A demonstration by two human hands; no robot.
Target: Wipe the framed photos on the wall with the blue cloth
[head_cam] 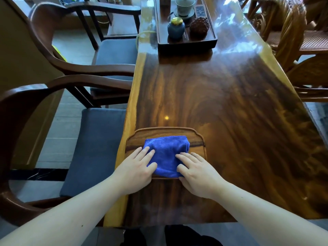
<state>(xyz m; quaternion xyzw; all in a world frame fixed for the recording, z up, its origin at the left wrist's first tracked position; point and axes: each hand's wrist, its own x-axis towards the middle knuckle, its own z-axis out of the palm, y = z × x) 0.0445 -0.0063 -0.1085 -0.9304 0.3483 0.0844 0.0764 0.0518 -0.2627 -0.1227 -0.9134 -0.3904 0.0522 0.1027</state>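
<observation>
A folded blue cloth [166,151] lies on a small wooden tray [163,133] at the near end of a long dark wooden table [230,107]. My left hand [135,168] rests flat on the cloth's left side, fingers spread. My right hand [197,172] lies flat on its right side, fingers spread too. Neither hand has closed around the cloth. No framed photos or wall show in this view.
A dark tea tray [214,39] at the table's far end carries a blue jar [176,28], a brown cone-shaped ornament [199,26] and a lidded cup [185,5]. Two wooden armchairs with grey cushions [95,146] stand on the left; carved wooden chairs [291,32] on the right.
</observation>
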